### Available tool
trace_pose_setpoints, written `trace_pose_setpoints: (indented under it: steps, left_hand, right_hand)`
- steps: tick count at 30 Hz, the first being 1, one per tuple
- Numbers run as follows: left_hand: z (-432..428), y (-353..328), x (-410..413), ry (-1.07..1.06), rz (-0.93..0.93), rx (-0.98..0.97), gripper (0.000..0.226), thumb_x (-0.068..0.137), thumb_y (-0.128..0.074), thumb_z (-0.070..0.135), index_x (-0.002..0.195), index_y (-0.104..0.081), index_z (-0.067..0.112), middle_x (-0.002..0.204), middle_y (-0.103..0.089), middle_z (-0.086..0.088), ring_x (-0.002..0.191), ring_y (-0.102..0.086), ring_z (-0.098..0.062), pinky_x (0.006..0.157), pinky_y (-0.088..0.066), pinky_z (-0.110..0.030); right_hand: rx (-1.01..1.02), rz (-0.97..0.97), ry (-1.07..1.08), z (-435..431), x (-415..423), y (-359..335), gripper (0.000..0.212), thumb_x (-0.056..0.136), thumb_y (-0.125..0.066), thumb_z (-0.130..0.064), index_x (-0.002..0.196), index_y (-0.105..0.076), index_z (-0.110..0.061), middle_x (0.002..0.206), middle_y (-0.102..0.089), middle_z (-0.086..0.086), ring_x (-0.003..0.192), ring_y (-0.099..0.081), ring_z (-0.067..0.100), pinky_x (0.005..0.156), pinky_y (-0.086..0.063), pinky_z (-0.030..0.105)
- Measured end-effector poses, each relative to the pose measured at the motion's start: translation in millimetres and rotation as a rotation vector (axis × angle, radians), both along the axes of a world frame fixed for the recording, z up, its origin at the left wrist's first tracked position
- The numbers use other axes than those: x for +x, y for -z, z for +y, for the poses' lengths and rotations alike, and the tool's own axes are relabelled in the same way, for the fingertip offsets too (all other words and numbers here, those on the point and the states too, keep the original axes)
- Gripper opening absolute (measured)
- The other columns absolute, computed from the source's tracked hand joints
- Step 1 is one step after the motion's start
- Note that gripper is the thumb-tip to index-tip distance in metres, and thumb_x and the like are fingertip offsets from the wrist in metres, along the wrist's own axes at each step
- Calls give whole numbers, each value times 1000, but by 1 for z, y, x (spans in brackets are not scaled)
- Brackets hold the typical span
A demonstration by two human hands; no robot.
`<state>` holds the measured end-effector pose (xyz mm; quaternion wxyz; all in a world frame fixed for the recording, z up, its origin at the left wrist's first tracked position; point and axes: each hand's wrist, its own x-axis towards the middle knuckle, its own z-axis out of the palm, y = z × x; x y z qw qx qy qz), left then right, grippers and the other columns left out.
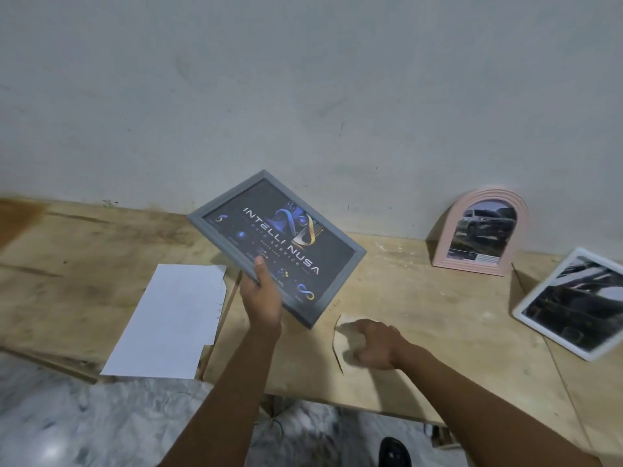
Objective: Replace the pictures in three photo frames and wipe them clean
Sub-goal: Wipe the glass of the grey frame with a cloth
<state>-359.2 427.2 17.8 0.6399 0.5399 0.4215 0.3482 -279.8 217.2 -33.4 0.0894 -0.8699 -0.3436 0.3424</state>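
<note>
My left hand (pixel 262 299) grips the lower edge of a grey rectangular photo frame (pixel 340 264), thumb on its front, and holds it tilted above the wooden table (pixel 421 298). The frame shows a dark poster with the words "INTELLI NUSA". My right hand (pixel 372 343) is blurred and lies low over the table on a pale cloth-like thing (pixel 342 326); whether its fingers hold it I cannot tell. A pink arched frame (pixel 480 232) with a car picture stands against the wall. A white rectangular frame (pixel 573 303) with a dark picture lies tilted at the right.
A white sheet of paper (pixel 172 320) lies on the table to the left, reaching its front edge. The grey wall (pixel 303 96) rises right behind the table. Below the table's front edge is marbled floor (pixel 101 419), with a dark shoe (pixel 394 453).
</note>
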Motion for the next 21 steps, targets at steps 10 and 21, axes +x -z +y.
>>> trace_pose_setpoints:
  steps: [10, 21]
  left_hand:
    - [-35, 7, 12, 456, -43, -129, 37, 103, -54, 41, 120, -64, 10, 82, -73, 1, 78, -72, -19, 63, -59, -34]
    - [31, 9, 69, 546, 238, -113, 21, 105, -51, 31, 123, -53, 19, 106, -72, -18, 82, -76, -31, 73, -64, -49]
  right_hand:
    - [1045, 697, 1271, 17, 41, -70, 15, 102, -50, -7, 110, -58, -17, 95, -67, 4, 82, -62, 21, 77, -51, 39]
    - [1058, 522, 1288, -64, 105, -71, 27, 105, -43, -4, 114, -62, -22, 90, -73, 0, 73, -70, 14, 63, -55, 34]
